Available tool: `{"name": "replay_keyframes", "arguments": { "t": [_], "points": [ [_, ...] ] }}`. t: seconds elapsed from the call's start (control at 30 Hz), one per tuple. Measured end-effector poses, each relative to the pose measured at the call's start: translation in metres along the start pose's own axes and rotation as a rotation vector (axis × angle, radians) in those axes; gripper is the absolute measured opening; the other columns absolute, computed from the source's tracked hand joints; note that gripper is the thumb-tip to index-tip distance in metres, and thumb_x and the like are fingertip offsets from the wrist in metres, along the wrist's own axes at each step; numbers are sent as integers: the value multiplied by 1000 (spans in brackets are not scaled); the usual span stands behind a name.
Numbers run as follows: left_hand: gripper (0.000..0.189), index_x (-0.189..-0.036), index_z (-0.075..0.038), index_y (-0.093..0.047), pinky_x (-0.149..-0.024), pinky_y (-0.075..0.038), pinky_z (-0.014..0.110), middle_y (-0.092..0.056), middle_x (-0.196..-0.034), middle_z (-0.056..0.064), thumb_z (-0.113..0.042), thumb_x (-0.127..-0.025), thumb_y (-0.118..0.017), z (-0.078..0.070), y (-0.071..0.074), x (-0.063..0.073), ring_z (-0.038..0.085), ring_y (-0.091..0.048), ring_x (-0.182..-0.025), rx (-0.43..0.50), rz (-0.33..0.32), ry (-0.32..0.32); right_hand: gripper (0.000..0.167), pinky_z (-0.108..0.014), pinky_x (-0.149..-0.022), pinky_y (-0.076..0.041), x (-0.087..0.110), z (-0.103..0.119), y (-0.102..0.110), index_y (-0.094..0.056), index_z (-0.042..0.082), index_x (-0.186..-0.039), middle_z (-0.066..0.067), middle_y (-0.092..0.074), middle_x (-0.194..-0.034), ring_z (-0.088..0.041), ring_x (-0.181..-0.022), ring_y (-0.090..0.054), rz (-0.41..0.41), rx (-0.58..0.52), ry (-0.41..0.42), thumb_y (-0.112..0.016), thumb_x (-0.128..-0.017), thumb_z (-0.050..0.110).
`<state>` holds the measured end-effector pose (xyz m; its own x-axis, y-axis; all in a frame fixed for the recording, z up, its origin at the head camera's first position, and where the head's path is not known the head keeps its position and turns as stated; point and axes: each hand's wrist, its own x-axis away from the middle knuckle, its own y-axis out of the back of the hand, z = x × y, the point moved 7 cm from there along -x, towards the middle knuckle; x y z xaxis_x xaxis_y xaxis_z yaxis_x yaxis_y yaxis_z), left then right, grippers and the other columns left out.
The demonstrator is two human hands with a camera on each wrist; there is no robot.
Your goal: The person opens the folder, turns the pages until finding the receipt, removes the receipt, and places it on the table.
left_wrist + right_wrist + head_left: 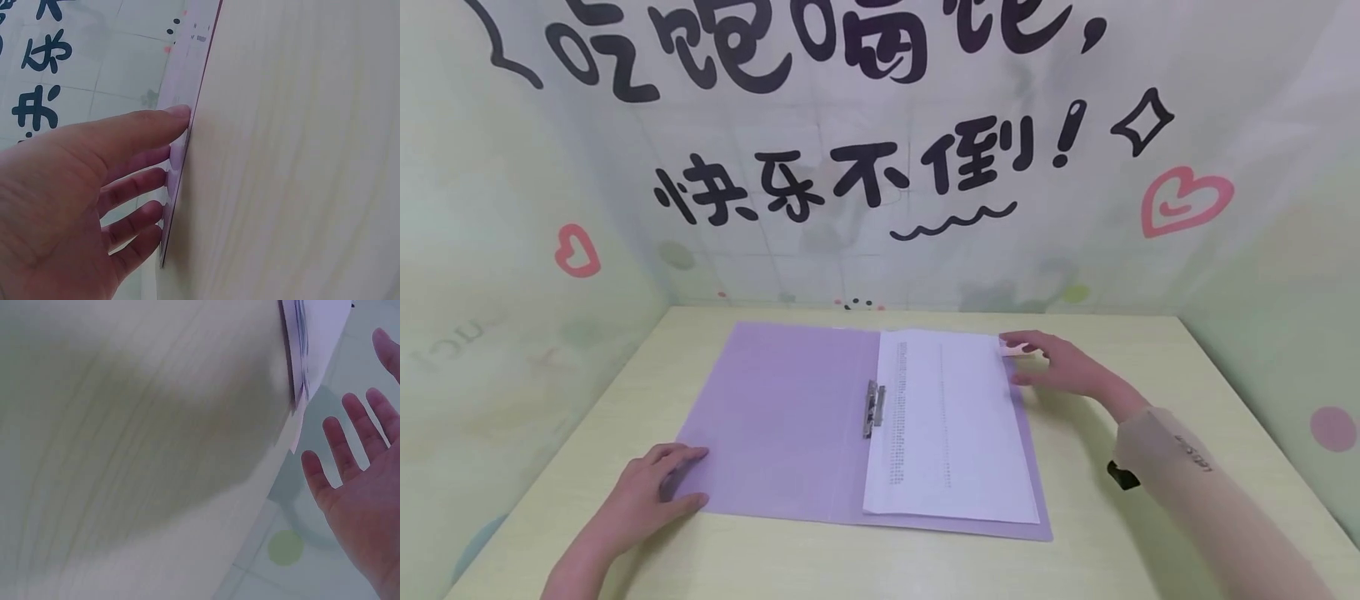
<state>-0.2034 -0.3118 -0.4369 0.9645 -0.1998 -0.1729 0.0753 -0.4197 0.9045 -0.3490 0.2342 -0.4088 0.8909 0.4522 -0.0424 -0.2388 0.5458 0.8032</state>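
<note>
A purple folder (782, 417) lies open and flat on a pale wood-grained surface (775, 567), its bare cover to the left and a stack of white paper (981, 433) on its right half. Columns of small print run along the top sheet, too small to read. A metal clip (872, 410) sits near the fold, at the left edge of the paper.

The left hand (638, 500) is at the folder's lower left corner, thumb and fingers parted and slightly bent. In the left wrist view its fingertips touch the cover near the edge, without closing around it.

The right hand (1063, 364) is by the upper right corner of the paper, with its fingers spread and relaxed. The right wrist view shows the palm open, gripping nothing; whether a fingertip touches the paper's corner I cannot tell.

A light sleeve (1206, 492) with small dark lettering covers the right forearm, and a small black object (1123, 476) shows at its inner edge. Behind the surface stands a pale wall (760, 279) with large black writing (966, 158), a pink heart (1183, 202) at the right and a smaller heart (577, 250) at the left.
</note>
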Motion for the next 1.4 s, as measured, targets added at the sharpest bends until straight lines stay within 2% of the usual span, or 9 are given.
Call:
{"name": "replay_keyframes", "arguments": {
  "t": [0.27,0.37,0.63,0.77,0.9,1.07,1.2,1.27,1.4],
  "points": [
    [58,-124,-8,-64,-83,-41,46,-59,-123,20,-24,-73,-86,0,-1,0,42,-53,-103,3,-5,8,72,-59,-108,-41,-18,-6,-13,-36,14,-152,-19,-46,-147,-40,-130,-47,-64,-226,-54,-71,-91,27],
    [61,-126,-7,-63,-83,-40,48,-58,-124,22,-24,-73,-86,1,-1,1,44,-53,-105,4,1,15,73,-59,-108,-40,-23,-10,-22,-34,15,-153,-19,-44,-148,-40,-131,-44,-85,-270,-80,-71,-91,26],
    [63,-126,-4,-61,-83,-43,50,-58,-126,24,-25,-72,-86,1,-1,2,44,-54,-103,-13,4,30,81,-62,-111,-33,-23,-17,-41,-29,8,-154,-26,-40,-143,-44,-129,-39,-58,-248,-156,-74,-88,24],
    [63,-125,-3,-62,-86,-46,57,-55,-128,25,-27,-72,-87,1,0,3,46,-54,-105,-7,-2,79,85,-61,-113,-31,-21,-22,-43,-28,5,-154,-27,-38,-142,-43,-130,-38,-21,-224,-184,-75,-87,27],
    [63,-124,-3,-62,-86,-46,58,-55,-129,25,-29,-72,-87,1,1,4,48,-52,-106,-5,-16,111,85,-60,-115,-29,-20,-27,-44,-28,6,-154,-25,-36,-145,-41,-132,-35,10,-234,-208,-75,-87,29],
    [65,-126,-2,-62,-86,-46,59,-58,-128,26,-33,-73,-86,3,1,4,48,-53,-105,-20,1,98,86,-60,-116,-28,-21,-28,-44,-27,5,-154,-26,-33,-146,-41,-133,-33,37,-243,-220,-75,-87,29],
    [63,-125,-2,-63,-89,-46,61,-61,-124,25,-31,-74,-86,5,3,5,49,-56,-108,-9,11,56,87,-61,-116,-26,-22,-27,-44,-27,4,-155,-27,-31,-145,-42,-134,-33,56,-219,-231,-76,-87,29],
    [60,-123,-4,-65,-89,-46,56,-64,-122,22,-28,-72,-87,6,5,6,48,-58,-109,-5,-3,35,86,-61,-117,-25,-22,-26,-44,-28,5,-155,-26,-29,-145,-42,-136,-32,63,-215,-245,-76,-87,28],
    [56,-119,-7,-67,-86,-46,31,-66,-119,18,-26,-70,-88,8,7,5,44,-60,-108,0,-42,7,85,-62,-118,-23,-22,-25,-43,-28,5,-154,-27,-26,-148,-44,-139,-31,70,-207,-248,-75,-88,27]
  ]
}}
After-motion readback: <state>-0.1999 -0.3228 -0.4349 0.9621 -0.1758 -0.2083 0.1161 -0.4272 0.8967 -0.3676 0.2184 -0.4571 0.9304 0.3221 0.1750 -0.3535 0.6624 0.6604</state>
